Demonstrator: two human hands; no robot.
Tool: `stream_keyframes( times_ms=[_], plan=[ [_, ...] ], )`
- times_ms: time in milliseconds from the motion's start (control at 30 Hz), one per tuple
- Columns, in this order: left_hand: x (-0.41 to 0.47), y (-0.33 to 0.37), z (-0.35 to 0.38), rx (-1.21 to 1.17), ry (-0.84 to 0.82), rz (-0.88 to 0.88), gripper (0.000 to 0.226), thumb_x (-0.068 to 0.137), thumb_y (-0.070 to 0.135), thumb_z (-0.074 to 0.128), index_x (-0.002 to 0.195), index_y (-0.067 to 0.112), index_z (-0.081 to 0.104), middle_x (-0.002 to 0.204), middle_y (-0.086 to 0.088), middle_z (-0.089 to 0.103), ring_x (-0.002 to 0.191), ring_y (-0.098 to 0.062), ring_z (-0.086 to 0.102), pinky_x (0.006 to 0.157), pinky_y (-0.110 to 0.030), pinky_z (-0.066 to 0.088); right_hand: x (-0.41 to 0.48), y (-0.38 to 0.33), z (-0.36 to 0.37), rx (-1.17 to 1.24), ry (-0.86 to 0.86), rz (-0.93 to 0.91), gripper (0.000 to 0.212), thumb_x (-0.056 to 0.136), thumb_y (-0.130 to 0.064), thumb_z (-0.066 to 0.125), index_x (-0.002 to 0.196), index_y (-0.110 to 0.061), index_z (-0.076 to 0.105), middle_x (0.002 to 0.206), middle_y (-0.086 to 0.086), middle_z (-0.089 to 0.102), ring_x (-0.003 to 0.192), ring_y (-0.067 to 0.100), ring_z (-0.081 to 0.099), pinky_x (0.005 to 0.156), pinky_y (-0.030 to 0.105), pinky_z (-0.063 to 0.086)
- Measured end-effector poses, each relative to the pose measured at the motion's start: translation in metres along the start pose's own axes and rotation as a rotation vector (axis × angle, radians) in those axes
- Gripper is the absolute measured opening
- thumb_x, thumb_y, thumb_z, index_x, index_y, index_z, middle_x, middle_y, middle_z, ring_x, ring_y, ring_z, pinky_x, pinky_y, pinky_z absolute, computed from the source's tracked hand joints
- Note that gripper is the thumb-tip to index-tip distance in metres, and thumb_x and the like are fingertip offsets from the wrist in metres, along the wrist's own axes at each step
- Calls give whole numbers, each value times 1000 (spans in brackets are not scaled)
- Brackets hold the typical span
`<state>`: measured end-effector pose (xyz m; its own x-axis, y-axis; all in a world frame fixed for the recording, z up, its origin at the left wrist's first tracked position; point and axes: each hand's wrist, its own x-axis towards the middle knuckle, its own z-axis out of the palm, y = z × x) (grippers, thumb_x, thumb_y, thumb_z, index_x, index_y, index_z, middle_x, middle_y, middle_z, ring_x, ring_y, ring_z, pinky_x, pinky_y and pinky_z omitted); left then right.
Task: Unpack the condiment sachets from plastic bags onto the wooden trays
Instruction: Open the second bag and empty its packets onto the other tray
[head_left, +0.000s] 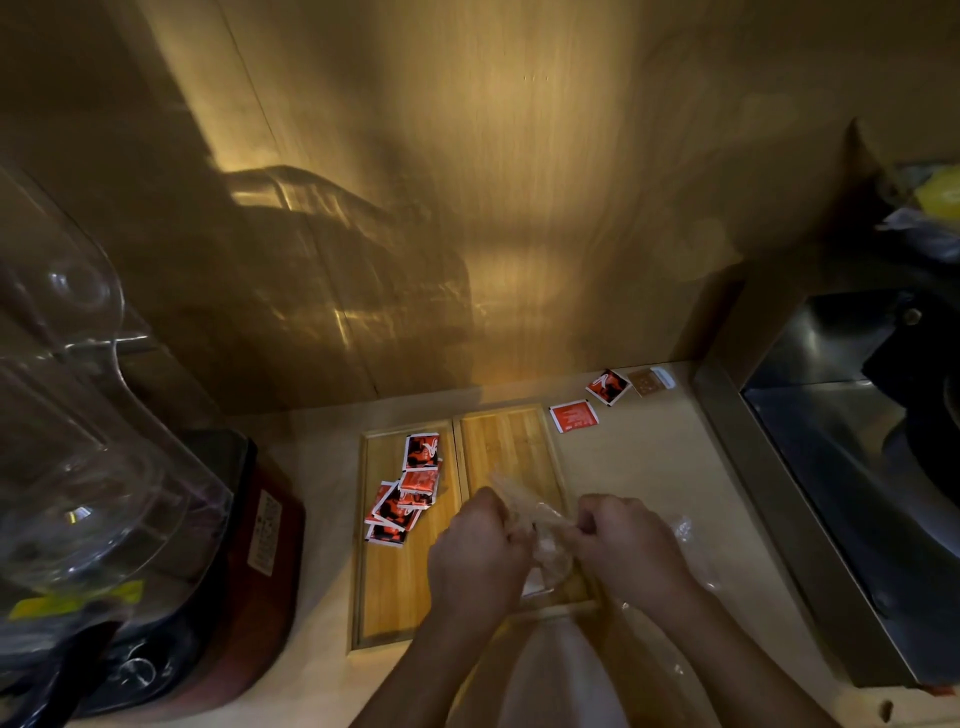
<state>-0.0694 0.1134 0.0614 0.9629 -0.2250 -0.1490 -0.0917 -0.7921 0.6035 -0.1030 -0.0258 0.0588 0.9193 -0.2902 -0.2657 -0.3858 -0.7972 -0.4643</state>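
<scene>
Two wooden trays lie side by side on the counter. The left tray (395, 587) carries several red and black condiment sachets (410, 488) in a loose pile. Over the right tray (511, 441) both hands grip a clear plastic bag (545, 540). My left hand (475, 551) holds the bag's left side with curled fingers, and my right hand (626, 543) pinches its right side. A pale sachet shows through the bag near its bottom. The bag's contents are otherwise hard to make out.
Two red sachets (574, 415) (608, 387) and a brown sachet (645, 383) lie on the counter behind the trays. A blender with a clear jug (78, 415) stands at the left. A steel sink (857, 467) borders the right. More clear plastic (696, 551) lies beside my right hand.
</scene>
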Motion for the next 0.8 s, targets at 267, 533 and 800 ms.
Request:
stream_keyframes(
  times_ms=[267,533,800],
  plan=[
    [4,-7,8,-48,-143,99,16,84,14,55,96,21,64,83,2,70,80,-17,64,63,-29,44,5,-15,4,-130,-87,-247,17,87,-26,47,99,-17,56,110,4,62,102,26,58,80,33,45],
    [4,-11,2,20,43,53,23,89,33,50,79,17,63,76,-3,68,75,-23,63,61,-31,40,7,-19,0,-105,48,-221,17,87,-31,46,73,-22,45,97,5,68,93,29,61,68,31,36],
    [10,-16,-15,-41,132,-94,19,88,26,50,70,20,53,59,8,51,59,-13,51,46,-22,28,12,-11,-8,-71,156,-17,17,83,-29,50,70,-18,46,87,10,67,86,34,61,64,30,36]
  ],
)
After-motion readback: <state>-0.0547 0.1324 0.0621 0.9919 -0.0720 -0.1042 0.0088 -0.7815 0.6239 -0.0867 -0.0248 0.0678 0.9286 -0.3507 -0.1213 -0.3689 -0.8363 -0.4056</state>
